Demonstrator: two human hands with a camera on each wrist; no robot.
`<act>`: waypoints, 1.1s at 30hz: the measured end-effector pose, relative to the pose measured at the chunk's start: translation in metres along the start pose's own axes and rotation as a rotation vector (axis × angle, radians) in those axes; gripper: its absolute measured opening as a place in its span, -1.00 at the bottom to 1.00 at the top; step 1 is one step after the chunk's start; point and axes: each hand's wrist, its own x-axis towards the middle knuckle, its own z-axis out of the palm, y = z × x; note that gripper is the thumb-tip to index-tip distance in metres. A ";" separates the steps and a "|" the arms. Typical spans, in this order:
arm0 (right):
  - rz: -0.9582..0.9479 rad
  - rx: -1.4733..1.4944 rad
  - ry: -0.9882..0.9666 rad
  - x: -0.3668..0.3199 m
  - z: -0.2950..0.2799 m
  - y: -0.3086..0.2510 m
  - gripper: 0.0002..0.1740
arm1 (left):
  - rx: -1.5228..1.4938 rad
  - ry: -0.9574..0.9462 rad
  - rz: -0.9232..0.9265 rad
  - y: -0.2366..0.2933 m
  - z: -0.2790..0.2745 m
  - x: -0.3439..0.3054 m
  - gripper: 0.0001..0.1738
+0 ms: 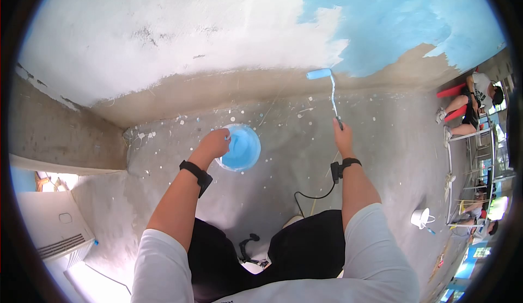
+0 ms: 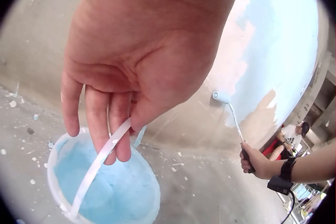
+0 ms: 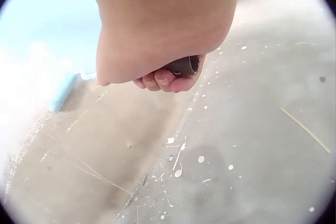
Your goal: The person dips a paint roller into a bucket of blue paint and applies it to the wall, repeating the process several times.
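Observation:
The left hand (image 1: 217,144) pinches the white handle (image 2: 97,163) of a bucket (image 1: 257,146) with light blue paint inside; in the left wrist view the thumb lies against the handle and the fingers hang over the paint. My right hand (image 1: 343,138) grips the dark handle (image 3: 181,66) of a paint roller, its fingers curled round it. The blue roller head (image 1: 318,74) is close to the lower part of the wall, left of the blue painted area; whether it touches the wall, I cannot tell.
Blue paint (image 1: 376,25) covers the wall's right part, white (image 1: 218,19) its left. Paint drops dot the grey floor (image 1: 294,156). A small white bucket (image 1: 419,217) stands at right, near metal frames and a seated person (image 1: 473,98). A white cabinet (image 1: 60,221) is at lower left.

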 end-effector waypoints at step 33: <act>-0.607 -0.586 -1.108 -0.054 0.099 -0.160 -0.69 | 0.102 0.172 -0.027 0.000 -0.008 -0.008 -0.77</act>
